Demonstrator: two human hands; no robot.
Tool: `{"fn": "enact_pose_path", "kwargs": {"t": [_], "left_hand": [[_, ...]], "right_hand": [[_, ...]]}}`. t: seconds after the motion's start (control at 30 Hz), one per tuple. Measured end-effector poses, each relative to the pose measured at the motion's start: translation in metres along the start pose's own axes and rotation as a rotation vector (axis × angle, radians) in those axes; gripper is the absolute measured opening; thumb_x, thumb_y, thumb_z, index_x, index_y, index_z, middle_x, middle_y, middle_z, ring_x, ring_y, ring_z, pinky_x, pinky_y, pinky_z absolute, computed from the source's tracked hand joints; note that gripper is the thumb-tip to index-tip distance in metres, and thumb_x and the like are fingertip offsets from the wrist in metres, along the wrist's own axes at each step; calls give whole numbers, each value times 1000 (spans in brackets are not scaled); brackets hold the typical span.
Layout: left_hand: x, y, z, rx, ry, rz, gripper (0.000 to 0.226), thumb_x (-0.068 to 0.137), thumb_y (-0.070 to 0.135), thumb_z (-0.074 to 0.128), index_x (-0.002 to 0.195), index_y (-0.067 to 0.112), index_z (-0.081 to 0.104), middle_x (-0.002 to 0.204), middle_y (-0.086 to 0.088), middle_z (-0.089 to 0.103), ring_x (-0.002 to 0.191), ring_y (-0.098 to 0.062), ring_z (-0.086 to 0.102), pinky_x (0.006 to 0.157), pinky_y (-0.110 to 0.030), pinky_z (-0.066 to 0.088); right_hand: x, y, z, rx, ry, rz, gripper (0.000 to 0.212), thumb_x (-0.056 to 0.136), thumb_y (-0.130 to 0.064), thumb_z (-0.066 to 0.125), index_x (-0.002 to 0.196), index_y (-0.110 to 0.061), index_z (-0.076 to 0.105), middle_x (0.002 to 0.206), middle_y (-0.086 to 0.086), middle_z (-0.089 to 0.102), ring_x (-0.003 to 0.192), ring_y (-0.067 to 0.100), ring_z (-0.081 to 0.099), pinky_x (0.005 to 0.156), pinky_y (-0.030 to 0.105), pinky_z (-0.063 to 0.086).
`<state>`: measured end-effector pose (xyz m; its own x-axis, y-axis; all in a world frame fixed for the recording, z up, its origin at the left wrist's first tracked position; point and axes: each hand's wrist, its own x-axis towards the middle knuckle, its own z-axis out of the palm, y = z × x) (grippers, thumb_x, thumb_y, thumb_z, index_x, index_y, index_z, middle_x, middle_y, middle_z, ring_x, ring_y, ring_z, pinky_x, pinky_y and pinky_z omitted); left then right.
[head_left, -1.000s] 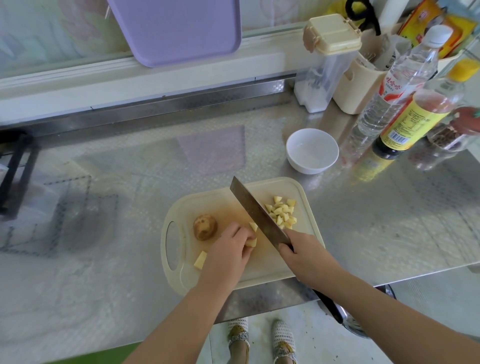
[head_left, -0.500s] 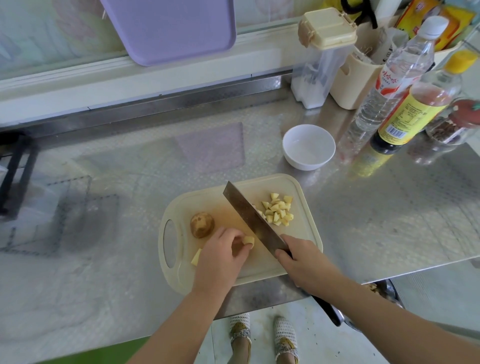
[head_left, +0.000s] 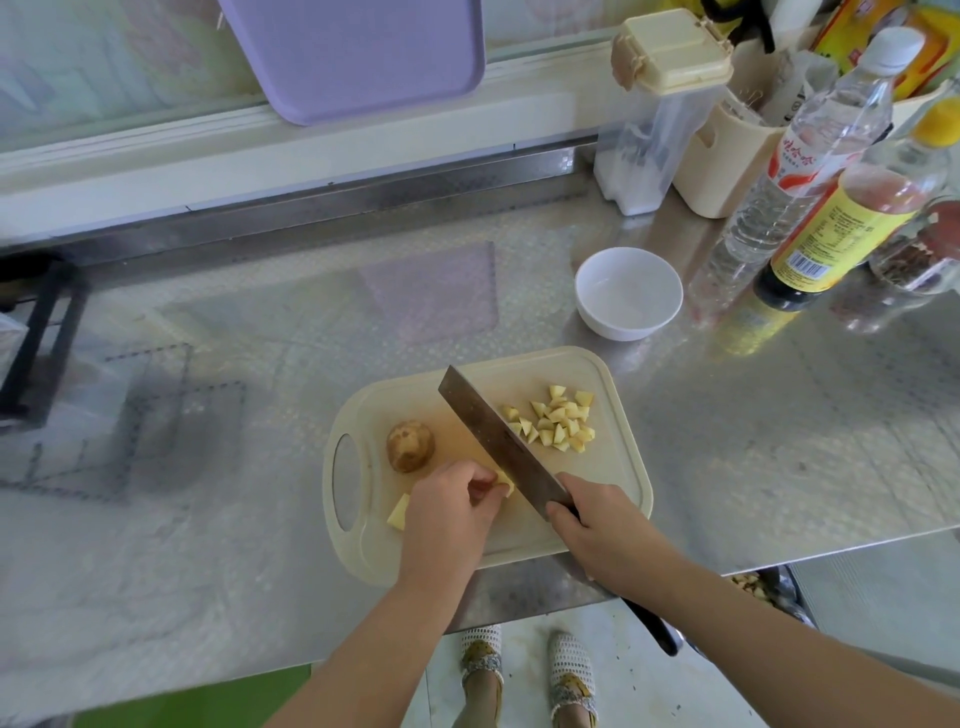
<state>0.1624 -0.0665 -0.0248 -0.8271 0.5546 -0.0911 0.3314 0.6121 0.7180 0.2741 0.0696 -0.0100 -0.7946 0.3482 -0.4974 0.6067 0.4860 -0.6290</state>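
Potato piece (head_left: 505, 484): stub at 6 o'clock on the cutting board (head_left: 618, 467), shorter than a second ago.
Left hand (head_left: 449, 514): fingertips pinch the stub.
Right hand (head_left: 597, 525): grips the knife (head_left: 498, 441); the blade has stepped toward 9 o'clock.
Cubes (head_left: 558, 421): heaped at 2 o'clock.
Meaning: probably one or two cuts left.
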Motion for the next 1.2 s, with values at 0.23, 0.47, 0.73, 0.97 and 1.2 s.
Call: {"fn": "enact_pose_path", "kwargs": {"t": [0.23,0.47,0.73,0.97,1.2], "left_hand": [[1,-2,3,-40,-24,-42,8,81,23,78,82,17,72,75,9,69,71,-5,64,70,-32,54],[1,-6,3,-49,-54,-47,10,82,26,77,83,21,69,78,11,67,72,-2,63,71,-32,54],[13,-9,-2,-59,-122,3,13,87,10,70,95,21,71,96,7,71,86,-2,64,82,-20,52],[12,-9,-2,-8,-70,17,22,79,28,79,97,24,66,87,11,63,80,-1,60,74,-22,52],[10,-9,-1,264,-74,324,13,85,12,71,96,16,66,98,3,58,70,-17,60,60,-36,53]], "right_hand": [[15,-11,6,-120,-15,15,20,104,-27,40,103,-15,56,91,5,63,81,21,60,75,37,52],[21,-16,14,-218,56,24,21,103,-30,37,113,-21,53,86,0,57,80,22,60,72,38,52],[9,2,-15,-305,169,-68,16,103,-29,37,109,-30,52,66,-8,48,59,16,51,47,29,30],[5,0,-14,-184,125,-53,11,102,-27,41,96,-32,48,69,-4,55,62,16,55,56,32,43],[4,-3,-16,-127,120,-29,24,102,-24,42,80,-34,42,66,-1,55,58,18,53,56,37,45]]}}
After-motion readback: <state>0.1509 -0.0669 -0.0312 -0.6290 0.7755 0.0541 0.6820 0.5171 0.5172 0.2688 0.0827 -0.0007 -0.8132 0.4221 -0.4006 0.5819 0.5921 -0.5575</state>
